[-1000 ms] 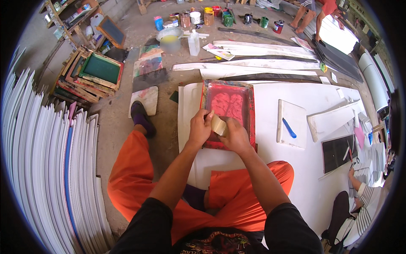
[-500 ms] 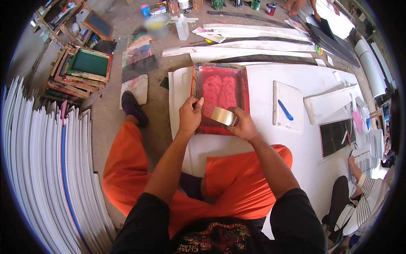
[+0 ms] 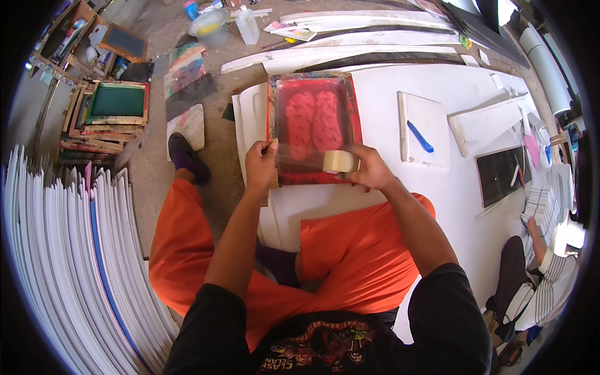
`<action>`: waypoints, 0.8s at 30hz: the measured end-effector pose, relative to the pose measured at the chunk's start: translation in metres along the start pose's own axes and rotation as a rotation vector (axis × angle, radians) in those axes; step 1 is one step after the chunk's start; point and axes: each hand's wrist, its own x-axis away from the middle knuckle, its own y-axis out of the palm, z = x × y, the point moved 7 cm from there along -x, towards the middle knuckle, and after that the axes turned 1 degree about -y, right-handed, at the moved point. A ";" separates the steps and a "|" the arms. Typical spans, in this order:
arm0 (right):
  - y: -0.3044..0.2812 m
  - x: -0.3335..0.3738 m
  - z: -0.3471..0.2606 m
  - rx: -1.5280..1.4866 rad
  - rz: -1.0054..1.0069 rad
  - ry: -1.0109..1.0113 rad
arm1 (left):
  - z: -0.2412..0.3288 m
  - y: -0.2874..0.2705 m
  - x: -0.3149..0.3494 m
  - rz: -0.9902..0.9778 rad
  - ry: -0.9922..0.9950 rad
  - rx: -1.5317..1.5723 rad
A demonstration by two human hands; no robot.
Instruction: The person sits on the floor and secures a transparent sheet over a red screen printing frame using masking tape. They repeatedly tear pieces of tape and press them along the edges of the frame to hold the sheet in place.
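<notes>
Now the person sits on the floor and stretches a strip of clear tape (image 3: 299, 156) between both hands, over the near edge of a red printing screen (image 3: 314, 125) in a wooden frame. The left hand (image 3: 261, 166) pinches the free end of the strip between thumb and fingers, closed tight on it. The right hand (image 3: 369, 167) is wrapped around the tape roll (image 3: 340, 162), fingers curled on its rim.

The roll looks light and stiff, so a hold on its outer ring seems safe. The strip is thin, soft and sticky; it probably folds on itself if it goes slack, so it is best held only at the very end. The mesh of the screen seems delicate, while its frame is the firm part to press on.

A blue pen (image 3: 420, 136) lies on a white board (image 3: 431, 125), well apart to the right.
</notes>
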 end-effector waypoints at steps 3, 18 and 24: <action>-0.008 -0.006 -0.008 0.375 -0.085 -0.049 | -0.018 -0.013 -0.005 0.091 0.097 -0.198; -0.038 -0.007 0.024 0.487 -0.198 0.037 | -0.054 -0.018 0.002 0.140 -0.017 -0.321; -0.055 0.008 0.053 0.509 -0.019 -0.070 | -0.066 -0.018 0.005 0.174 -0.035 -0.353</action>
